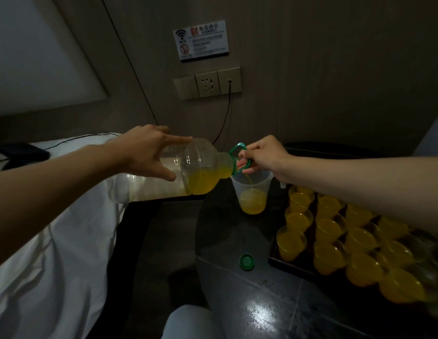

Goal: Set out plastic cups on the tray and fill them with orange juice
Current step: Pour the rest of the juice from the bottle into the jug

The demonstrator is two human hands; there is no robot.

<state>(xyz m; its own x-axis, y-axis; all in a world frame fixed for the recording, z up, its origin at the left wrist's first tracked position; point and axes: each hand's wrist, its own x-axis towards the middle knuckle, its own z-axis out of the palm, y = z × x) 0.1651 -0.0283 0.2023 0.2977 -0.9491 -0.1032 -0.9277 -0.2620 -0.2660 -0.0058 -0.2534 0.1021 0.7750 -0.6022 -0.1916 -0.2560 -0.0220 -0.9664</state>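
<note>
A large clear juice bottle (pixel 188 170) lies tipped on its side, mouth to the right, with orange juice pooled near its neck. My left hand (pixel 144 152) grips its body from above. My right hand (pixel 264 157) holds the green handle ring (pixel 237 149) at its neck. A thin stream of juice falls into a clear measuring jug (pixel 252 192), which stands on the dark table and is about a third full. To the right a dark tray (pixel 276 261) carries several plastic cups (pixel 292 243) filled with orange juice; my right forearm hides part of them.
A green bottle cap (pixel 246 262) lies on the glossy dark table (pixel 237 302) in front of the tray. A bed with white sheets (pixel 54 253) fills the left. A black cable (pixel 225 118) hangs from the wall socket (pixel 208 85). My knee (pixel 188 321) shows at the bottom.
</note>
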